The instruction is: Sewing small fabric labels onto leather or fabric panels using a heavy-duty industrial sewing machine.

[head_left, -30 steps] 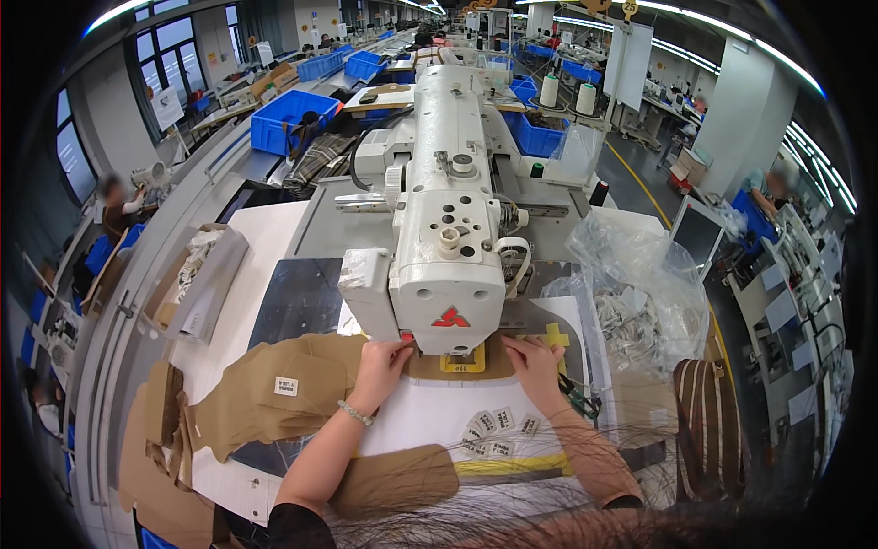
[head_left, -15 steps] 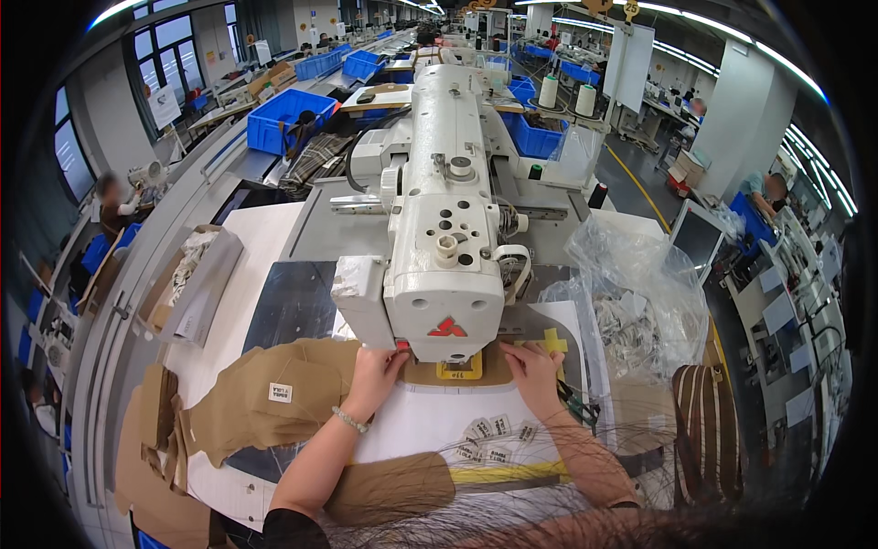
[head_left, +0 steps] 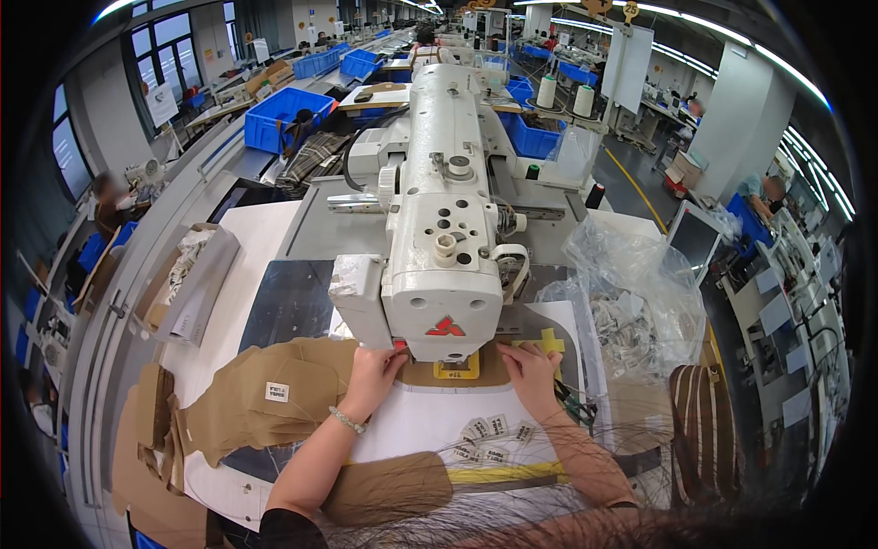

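Well, hardly anything has just changed, so the cloth seems to be held steady. With the clock's middle on the yellow frame (head_left: 456, 374), white tags (head_left: 495, 426) lie at five. The left hand (head_left: 369, 380) is at nine, the right hand (head_left: 532, 373) at three. Both have their fingertips at the ends of the brown cloth (head_left: 494, 371); I cannot tell if they pinch it. It lies under the frame, below the machine (head_left: 448, 229) at twelve. Since half a second ago, the whole view slips slightly left, even the blue tub (head_left: 267, 131) at eleven.
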Demonstrator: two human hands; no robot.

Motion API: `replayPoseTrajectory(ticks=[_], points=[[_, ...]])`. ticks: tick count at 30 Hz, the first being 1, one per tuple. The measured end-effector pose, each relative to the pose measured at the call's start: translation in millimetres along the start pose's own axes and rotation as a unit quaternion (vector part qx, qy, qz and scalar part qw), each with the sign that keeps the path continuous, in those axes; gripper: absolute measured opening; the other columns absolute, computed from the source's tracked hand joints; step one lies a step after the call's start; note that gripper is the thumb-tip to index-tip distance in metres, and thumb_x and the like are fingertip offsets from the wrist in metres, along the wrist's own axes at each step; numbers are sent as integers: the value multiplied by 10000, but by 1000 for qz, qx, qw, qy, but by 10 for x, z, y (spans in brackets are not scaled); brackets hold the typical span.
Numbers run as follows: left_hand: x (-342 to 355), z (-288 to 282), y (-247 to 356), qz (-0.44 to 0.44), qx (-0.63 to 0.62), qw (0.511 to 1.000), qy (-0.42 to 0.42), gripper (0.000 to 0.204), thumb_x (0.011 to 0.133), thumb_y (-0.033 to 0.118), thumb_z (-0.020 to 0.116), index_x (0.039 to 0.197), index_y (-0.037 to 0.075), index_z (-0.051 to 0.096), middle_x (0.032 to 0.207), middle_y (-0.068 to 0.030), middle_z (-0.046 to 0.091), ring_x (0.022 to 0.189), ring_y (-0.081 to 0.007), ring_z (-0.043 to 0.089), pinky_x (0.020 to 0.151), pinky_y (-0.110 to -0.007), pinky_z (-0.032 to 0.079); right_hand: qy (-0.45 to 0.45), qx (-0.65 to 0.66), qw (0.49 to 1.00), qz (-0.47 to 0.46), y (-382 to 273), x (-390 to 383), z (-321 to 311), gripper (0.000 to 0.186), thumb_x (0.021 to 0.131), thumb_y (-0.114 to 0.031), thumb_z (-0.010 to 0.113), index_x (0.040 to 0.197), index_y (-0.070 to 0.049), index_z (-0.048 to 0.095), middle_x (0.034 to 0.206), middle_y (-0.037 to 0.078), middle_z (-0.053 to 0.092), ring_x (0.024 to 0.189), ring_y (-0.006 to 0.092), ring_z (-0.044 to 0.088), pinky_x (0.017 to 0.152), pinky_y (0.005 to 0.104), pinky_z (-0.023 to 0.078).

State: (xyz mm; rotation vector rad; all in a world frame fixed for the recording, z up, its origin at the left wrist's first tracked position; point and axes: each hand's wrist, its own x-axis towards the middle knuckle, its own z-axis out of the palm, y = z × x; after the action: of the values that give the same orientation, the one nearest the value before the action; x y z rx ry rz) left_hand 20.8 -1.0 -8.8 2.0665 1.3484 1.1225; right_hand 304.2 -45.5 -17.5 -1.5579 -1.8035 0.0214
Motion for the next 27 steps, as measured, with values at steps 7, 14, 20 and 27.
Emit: replayPoseTrajectory(ticks=[7,14,20,27], points=[[12,-91,82,-30,29,998,-45,149,824,115,675,865,-26,701,651,-185,616,576,-280,581,578,-364,445,-13,-15,1000,-3,-23,-5,-63,188,834,-180,654,1010,-177,723,804,-19,589,801,147,559,770,376,239],[-202,-340,113,43,177,974,-136,313,877,256,635,1146,97,653,1211,-86,609,1116,-220,515,904,-416,342,-45,-102,990,-84,-46,-145,-308,277,799,-263,684,1066,-191,698,1028,-46,603,935,141,536,800,404,250],[-420,-344,152,175,263,936,-154,456,892,333,612,1305,153,547,1355,-81,522,1247,-197,476,975,-454,305,-69,-166,971,-156,-9,-413,-327,322,828,-291,657,1125,-166,656,1211,-77,592,1012,139,517,832,426,268],[-484,-361,92,183,294,925,-157,473,894,360,601,1319,165,530,1371,-58,512,1259,-195,472,979,-475,299,-110,-158,969,-157,-37,-431,-389,380,830,-313,654,1167,-139,632,1274,-62,588,1022,128,523,846,417,275]])
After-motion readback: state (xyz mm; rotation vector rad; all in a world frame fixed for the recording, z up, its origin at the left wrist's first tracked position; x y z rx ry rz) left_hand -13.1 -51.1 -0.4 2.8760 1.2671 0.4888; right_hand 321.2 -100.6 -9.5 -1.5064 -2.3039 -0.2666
